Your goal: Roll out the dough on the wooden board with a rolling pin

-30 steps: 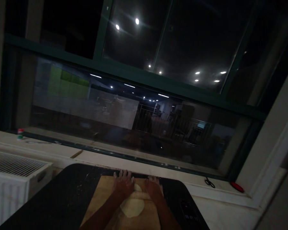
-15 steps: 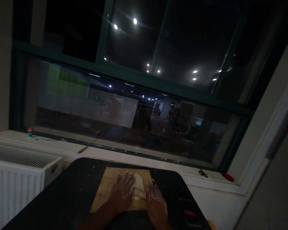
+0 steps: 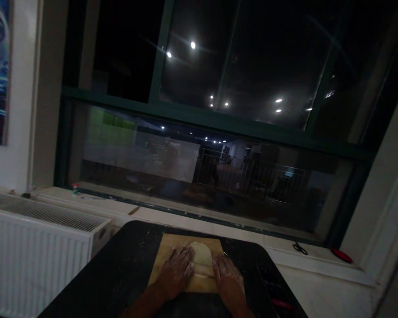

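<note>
A pale flat piece of dough [image 3: 201, 254] lies on a wooden board [image 3: 166, 260] on a black table [image 3: 119, 274]. A thin rolling pin [image 3: 203, 269] crosses the dough. My left hand [image 3: 176, 272] lies flat with fingers stretched out on the pin's left end. My right hand [image 3: 228, 278], dusted with flour, lies flat on the pin's right end. Both forearms reach in from the bottom edge.
A white radiator [image 3: 36, 251] stands at the left. A window sill runs behind the table, with a small jar [image 3: 75, 189] at the left and scissors [image 3: 300, 248] and a red lid [image 3: 341, 255] at the right. A dark device [image 3: 272, 287] lies on the table's right.
Both hands have drawn back from the board's far edge toward me, and the dough now shows beyond the fingers. The camera has swung left, bringing a wall picture into view.
</note>
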`<state>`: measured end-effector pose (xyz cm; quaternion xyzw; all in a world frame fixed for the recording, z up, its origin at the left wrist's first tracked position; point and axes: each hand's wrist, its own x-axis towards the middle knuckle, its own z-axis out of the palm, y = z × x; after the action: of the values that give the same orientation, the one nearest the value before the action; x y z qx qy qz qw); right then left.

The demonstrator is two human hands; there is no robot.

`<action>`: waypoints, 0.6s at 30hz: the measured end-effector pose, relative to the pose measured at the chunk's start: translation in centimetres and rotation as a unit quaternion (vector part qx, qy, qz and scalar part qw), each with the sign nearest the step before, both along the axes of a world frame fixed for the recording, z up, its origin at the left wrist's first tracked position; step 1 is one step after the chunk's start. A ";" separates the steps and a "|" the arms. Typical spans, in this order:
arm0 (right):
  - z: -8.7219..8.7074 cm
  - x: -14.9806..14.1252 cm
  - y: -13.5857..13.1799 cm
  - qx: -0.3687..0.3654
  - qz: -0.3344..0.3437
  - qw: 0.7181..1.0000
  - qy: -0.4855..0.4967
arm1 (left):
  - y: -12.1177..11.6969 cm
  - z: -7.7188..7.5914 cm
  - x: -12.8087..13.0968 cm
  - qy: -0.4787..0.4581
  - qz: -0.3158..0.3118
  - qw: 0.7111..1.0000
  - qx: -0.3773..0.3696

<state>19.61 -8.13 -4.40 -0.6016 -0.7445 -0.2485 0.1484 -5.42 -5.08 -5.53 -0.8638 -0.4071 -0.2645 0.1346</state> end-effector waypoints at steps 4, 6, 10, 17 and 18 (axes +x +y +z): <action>1.2 -0.1 2.7 -0.032 -0.034 0.999 -0.013 | 2.7 1.0 1.0 0.043 0.041 0.998 -0.038; 1.6 -0.2 3.8 -0.035 -0.033 0.999 -0.006 | 4.0 1.5 1.3 0.057 0.058 0.995 -0.063; 2.4 0.0 5.3 -0.048 -0.007 0.998 0.028 | 6.7 2.1 1.7 0.065 0.074 0.993 -0.071; 2.7 0.4 7.2 -0.059 -0.002 0.996 0.062 | 11.2 3.8 2.6 0.058 0.088 0.992 -0.070; 2.7 0.5 7.6 -0.054 -0.012 0.996 0.066 | 11.8 3.9 2.8 0.054 0.094 0.992 -0.067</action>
<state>20.08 -0.57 -1.73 -0.6327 -0.7383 -0.1693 0.1614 -2.64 6.70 -1.59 -0.8417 -0.4955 -0.1760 0.1225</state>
